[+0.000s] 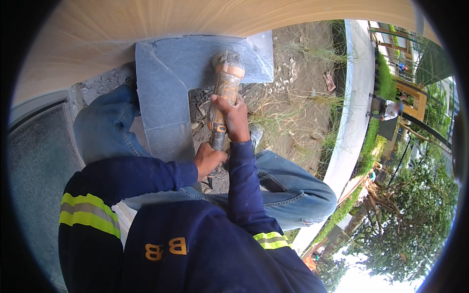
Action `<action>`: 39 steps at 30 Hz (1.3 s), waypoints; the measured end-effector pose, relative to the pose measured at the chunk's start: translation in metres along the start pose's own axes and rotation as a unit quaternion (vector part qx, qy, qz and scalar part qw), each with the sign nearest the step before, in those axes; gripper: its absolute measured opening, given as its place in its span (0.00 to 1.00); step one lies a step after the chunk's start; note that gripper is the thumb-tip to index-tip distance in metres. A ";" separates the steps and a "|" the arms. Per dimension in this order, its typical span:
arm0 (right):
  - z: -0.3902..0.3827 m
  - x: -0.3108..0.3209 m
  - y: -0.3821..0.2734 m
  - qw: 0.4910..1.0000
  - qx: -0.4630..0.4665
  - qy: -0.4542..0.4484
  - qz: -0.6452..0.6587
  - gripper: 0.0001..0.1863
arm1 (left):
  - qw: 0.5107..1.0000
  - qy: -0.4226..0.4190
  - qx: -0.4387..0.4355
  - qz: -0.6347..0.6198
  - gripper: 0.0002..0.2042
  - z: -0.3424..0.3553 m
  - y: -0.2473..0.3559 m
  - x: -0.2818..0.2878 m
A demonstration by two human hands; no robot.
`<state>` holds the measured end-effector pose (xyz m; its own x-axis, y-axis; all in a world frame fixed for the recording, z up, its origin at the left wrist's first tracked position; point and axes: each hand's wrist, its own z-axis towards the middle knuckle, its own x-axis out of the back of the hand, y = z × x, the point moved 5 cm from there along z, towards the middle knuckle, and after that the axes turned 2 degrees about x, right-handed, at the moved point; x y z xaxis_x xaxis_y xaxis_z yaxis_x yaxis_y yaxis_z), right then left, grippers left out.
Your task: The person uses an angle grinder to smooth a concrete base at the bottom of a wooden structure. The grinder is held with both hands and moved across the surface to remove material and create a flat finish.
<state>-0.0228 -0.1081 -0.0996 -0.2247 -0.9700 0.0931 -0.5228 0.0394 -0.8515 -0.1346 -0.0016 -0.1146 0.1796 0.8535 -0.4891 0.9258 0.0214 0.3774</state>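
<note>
Left hand (209,159) clasps the rear, right hand (234,118) the body, of an orange angle grinder (227,84) over grey slabs (166,115); right of the grip, a dirt bed (303,134) holds grass (326,100).

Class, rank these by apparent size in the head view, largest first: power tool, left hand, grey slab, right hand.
1. Grey slab, clearly largest
2. Power tool
3. Right hand and left hand: too alike, both partly hidden, to rank surely
</note>
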 end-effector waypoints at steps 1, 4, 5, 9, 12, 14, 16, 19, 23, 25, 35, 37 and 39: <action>-0.003 0.000 0.000 1.000 -0.003 0.004 0.003 0.26 | 1.000 -0.009 0.003 0.001 0.05 -0.001 0.000 0.000; 0.001 0.011 0.002 1.000 -0.010 0.025 0.003 0.25 | 0.999 -0.035 0.013 0.007 0.05 0.000 0.004 -0.001; 0.004 0.014 0.001 0.999 -0.010 0.031 -0.003 0.25 | 0.999 -0.042 0.018 0.009 0.05 0.003 0.008 -0.001; 0.019 0.004 -0.005 1.000 0.015 0.007 -0.013 0.26 | 0.999 -0.015 -0.021 -0.035 0.06 0.013 0.015 -0.002; 0.012 -0.010 -0.010 0.999 0.016 -0.013 -0.041 0.26 | 0.998 0.017 -0.033 -0.058 0.06 0.014 0.001 0.003; 0.005 -0.007 -0.005 0.997 0.002 -0.006 -0.071 0.26 | 0.999 0.004 -0.012 -0.045 0.05 0.002 -0.003 0.001; 0.000 -0.003 0.000 0.999 0.002 0.009 -0.043 0.27 | 0.999 -0.009 -0.004 -0.033 0.05 -0.001 -0.006 0.001; 0.001 0.002 -0.002 1.000 -0.008 0.014 -0.018 0.26 | 0.999 -0.029 0.002 -0.019 0.05 0.004 -0.004 0.003; 0.012 -0.003 -0.007 0.999 0.009 0.006 -0.039 0.26 | 0.999 -0.019 -0.010 -0.040 0.05 0.010 0.006 0.002; 0.012 -0.011 -0.007 0.998 0.013 -0.015 -0.066 0.27 | 0.999 -0.007 -0.017 -0.051 0.05 0.009 0.004 0.003; 0.011 -0.001 -0.008 0.999 0.016 0.014 -0.030 0.25 | 0.999 -0.034 -0.002 -0.023 0.06 0.011 0.005 0.002; 0.013 -0.011 -0.012 0.999 0.027 -0.011 -0.037 0.24 | 0.999 -0.024 -0.001 -0.038 0.06 0.011 0.005 0.003; 0.004 -0.012 -0.012 0.998 0.002 -0.015 -0.067 0.30 | 0.998 -0.006 0.008 -0.054 0.06 0.002 0.000 0.004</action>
<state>-0.0108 -0.0980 -0.0923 -0.1278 -0.9732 0.1909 -0.5439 -0.0922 -0.8341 -0.1332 0.0006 -0.1176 0.0828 0.8400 -0.5362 0.9452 0.1043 0.3093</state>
